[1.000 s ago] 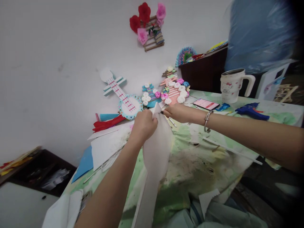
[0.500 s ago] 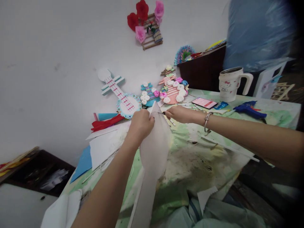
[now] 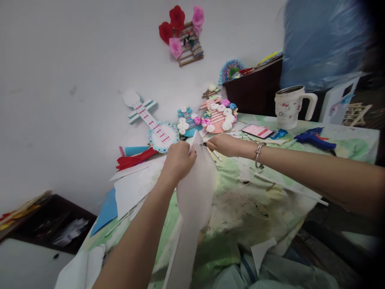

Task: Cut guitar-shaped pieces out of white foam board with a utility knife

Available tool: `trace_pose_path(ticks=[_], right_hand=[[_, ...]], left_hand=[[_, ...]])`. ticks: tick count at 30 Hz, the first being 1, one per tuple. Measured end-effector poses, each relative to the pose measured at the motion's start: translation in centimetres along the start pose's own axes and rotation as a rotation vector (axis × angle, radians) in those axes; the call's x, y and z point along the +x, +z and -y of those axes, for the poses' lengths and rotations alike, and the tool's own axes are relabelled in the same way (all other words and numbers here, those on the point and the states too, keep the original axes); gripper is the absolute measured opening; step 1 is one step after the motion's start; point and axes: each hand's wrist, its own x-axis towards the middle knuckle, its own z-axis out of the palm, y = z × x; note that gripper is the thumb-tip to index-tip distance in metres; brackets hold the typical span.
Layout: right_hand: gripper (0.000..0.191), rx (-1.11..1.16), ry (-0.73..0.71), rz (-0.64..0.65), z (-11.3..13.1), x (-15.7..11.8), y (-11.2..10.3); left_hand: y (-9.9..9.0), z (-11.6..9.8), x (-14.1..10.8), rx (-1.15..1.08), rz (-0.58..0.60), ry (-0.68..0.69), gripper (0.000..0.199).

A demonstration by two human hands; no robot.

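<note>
A white board cut-out, rounded in the body with a long straight neck, points away from me with its tip at the far end. My left hand is closed on the board's left edge near that tip. On the other side, my right hand is closed with fingertips at the tip's right edge. A thin line runs from those fingers across the tip; what they pinch is too small to make out. Beyond the tip stand a small blue flower-trimmed craft and a pink one.
A white banjo-shaped craft leans on the wall. White sheets and a red cloth-like piece lie left. Rightward are a phone, a mug, a blue glue gun and a white strip over the stained tablecloth.
The view has shifted slightly, so the background sits a little lower. My right hand has edged left toward the board's tip; my left hand keeps its hold.
</note>
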Motion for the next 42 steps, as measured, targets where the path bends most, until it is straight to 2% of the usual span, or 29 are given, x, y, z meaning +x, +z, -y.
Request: trace_pose_path(ticks=[6,15,24,34,42], right_hand=[[0.043,0.02,-0.013,-0.011,-0.1,0.9,0.5],[0.034,0.055,0.005,0.006,-0.8,0.0,1.1],[0.039,0.151,0.092,0.073,-0.4,-0.4,0.8],[0.047,0.3,0.207,0.175,-1.4,-0.3,1.9],[0.047,0.383,0.207,0.175,-2.1,-0.4,2.8]], left_hand=[[0.0,0.0,0.0,-0.005,0.002,-0.028,0.024],[-0.2,-0.6,0.1,0.011,0.014,-0.051,0.026],[-0.2,-0.7,0.1,0.023,0.011,-0.042,0.026],[-0.3,-0.7,0.0,-0.003,0.016,-0.049,0.025],[-0.3,-0.8,0.0,0.005,0.013,-0.052,0.025]])
